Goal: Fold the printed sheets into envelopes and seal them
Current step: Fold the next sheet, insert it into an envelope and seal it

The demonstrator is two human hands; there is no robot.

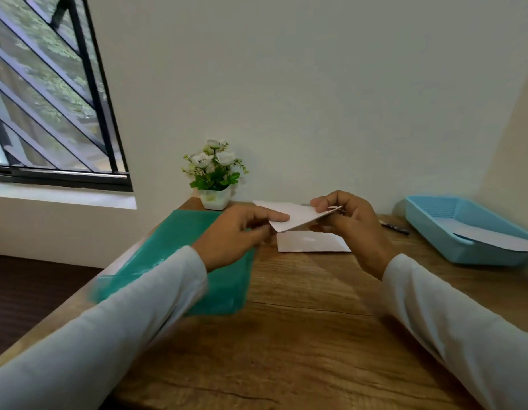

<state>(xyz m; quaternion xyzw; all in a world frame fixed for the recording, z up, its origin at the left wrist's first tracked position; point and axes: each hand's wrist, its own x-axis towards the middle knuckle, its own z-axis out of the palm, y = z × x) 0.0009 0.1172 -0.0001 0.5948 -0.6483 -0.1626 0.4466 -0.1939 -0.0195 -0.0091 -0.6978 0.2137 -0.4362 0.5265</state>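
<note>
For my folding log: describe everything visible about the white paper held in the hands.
The white paper is a thin, plain sheet folded flat, with a pointed lower-left corner; no print is legible. It is held tilted in the air above the wooden desk, over another white piece lying there. The left hand pinches its left corner; the right hand pinches its right edge, where layers part slightly.

Mat (pixel 174 241) left; sheet (pixel 493 235) in tray (pixel 434 232) right.
</note>
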